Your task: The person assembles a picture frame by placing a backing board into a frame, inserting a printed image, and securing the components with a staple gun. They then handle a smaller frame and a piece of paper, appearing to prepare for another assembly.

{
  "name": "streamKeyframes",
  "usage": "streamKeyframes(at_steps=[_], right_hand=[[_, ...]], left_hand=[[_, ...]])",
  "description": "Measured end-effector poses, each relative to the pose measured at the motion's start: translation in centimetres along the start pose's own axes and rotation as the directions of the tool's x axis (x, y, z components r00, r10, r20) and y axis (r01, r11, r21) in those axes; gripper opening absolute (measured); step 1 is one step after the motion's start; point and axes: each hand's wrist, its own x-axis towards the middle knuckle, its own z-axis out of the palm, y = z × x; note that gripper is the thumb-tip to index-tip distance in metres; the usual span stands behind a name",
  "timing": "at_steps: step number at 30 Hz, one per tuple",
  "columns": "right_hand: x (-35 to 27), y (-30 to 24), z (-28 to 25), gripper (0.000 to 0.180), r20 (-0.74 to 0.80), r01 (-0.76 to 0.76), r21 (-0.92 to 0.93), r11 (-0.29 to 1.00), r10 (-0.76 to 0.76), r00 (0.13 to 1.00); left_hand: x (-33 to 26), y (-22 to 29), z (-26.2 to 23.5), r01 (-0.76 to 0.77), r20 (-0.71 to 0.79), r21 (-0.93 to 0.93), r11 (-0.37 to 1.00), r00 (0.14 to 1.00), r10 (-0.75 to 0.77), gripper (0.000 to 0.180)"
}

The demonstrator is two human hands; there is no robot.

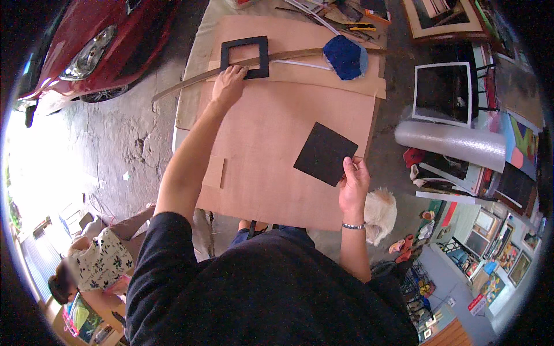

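Observation:
A black square frame [264, 56] with an open middle lies toward the far left of the board-covered table. My left hand [229, 85] reaches across to it, fingers closed on its near edge by the corner. On the near right, my right hand [353, 183] pinches a flat black square panel [323, 151] by its corner, thumb on top. The panel is turned like a diamond above the brown board [265, 150]. Whether it touches the board I cannot tell. A small tan rectangular piece [214, 172] rests at the board's left edge.
A long thin wooden strip [190, 82] crosses the far part of the table, beside a blue cloth pad [346, 57]. Tools, including a yellow-handled cutter [362, 26], lie at the back. A white furry animal [381, 216] is by my right side; bubble wrap [450, 142] lies farther right.

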Motion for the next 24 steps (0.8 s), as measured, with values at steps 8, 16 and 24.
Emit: streamKeyframes(at_steps=[8,16,24], right_hand=[[-2.0,1.0,4.2,0.019,0.249,0.134,-0.233,0.963,-0.074,0.966],[-9.7,3.0,6.8,0.017,0.736,-0.012,-0.311,0.95,0.248,0.629],[-19.4,4.7,4.7,0.032,0.836,-0.079,-0.41,0.908,0.41,0.364]], left_hand=[[-16.9,12.2,-8.0,0.429,0.469,-0.837,-0.34,0.882,-0.039,0.054],[-33.5,17.9,-15.0,0.306,0.468,-0.848,-0.433,0.816,-0.34,0.037],[-48.2,22.7,-18.0,0.177,0.318,-0.938,-0.298,0.781,-0.538,0.033]])
